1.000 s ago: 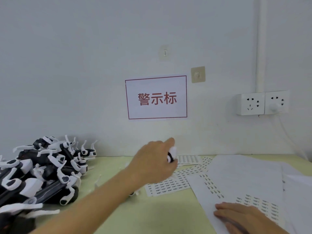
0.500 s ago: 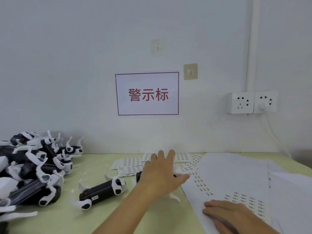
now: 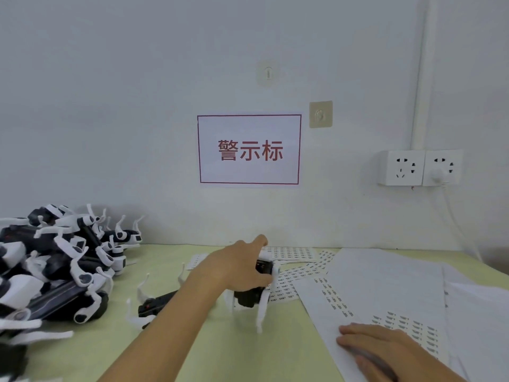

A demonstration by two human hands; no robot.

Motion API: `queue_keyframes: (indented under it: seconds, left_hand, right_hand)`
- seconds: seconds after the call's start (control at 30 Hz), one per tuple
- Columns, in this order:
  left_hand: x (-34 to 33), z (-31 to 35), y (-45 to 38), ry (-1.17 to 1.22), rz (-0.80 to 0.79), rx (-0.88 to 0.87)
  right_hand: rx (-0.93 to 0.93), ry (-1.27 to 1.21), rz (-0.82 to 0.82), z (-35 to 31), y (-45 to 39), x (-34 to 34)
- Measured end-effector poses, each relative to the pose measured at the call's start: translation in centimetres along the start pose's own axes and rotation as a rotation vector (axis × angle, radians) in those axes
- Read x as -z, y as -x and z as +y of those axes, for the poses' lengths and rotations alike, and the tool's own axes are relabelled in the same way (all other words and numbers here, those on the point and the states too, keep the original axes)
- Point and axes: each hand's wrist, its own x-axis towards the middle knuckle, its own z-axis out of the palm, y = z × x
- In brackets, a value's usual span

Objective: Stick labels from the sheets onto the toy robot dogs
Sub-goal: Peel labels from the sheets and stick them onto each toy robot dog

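A person's left hand reaches across a pale green tabletop and grips a black-and-white plastic toy robot dog, fingers and thumb curled around its body, its white legs hanging toward the table. The toy is held near the middle of the table, just in front of a scatter of small white label sheets printed with rows of dark stickers lying by the wall. A second black toy dog with white legs lies on its back beside the forearm. At far left, a heap of black-and-white toy robot dogs is piled against the wall. The right hand rests flat, fingers straight and close together, on a large white backing sheet carrying rows of dark labels at lower right. On the grey-white wall hang a red-bordered white paper sign with red Chinese characters and a pair of white wall sockets, one with a plug in it.
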Motion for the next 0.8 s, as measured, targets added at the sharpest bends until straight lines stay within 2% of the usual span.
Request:
queue_keyframes:
  seconds: [0.2, 0.23, 0.4, 0.5, 0.57, 0.67, 0.7, 0.8]
  left_hand:
    - [-0.2, 0.1, -0.3, -0.169, 0.125, 0.103]
    - [0.2, -0.2, -0.2, -0.182, 0.109, 0.08]
    - [1.1, -0.9, 0.8, -0.135, -0.167, -0.117]
    - [0.7, -1.2, 0.6, -0.126, -0.174, -0.138]
    - [0.5, -1.2, 0.4, -0.131, -0.159, -0.153]
    - [0.3, -1.1, -0.1, -0.132, -0.127, -0.073]
    - [0.1, -1.1, -0.2, -0.134, -0.13, -0.026]
    - [-0.3, -1.2, -0.4, -0.151, -0.116, 0.035]
  right_hand:
    - [-0.022, -0.025, -0.02, -0.5, 0.2, 0.4]
    - [-0.017, -0.023, -0.033, -0.7, 0.3, 0.5]
    - [0.041, -0.02, -0.072, -0.9, 0.1, 0.6]
    - [0.027, -0.019, -0.11, -0.9, 0.1, 0.7]
    - [0.047, -0.07, -0.049, -1.5, 0.2, 0.9]
    - [-0.009, 0.051, -0.101, -1.1, -0.1, 0.9]
    - [-0.004, 0.053, -0.045, -0.6, -0.1, 0.5]
    - [-0.005, 0.029, -0.195, 1.3, 0.7, -0.6]
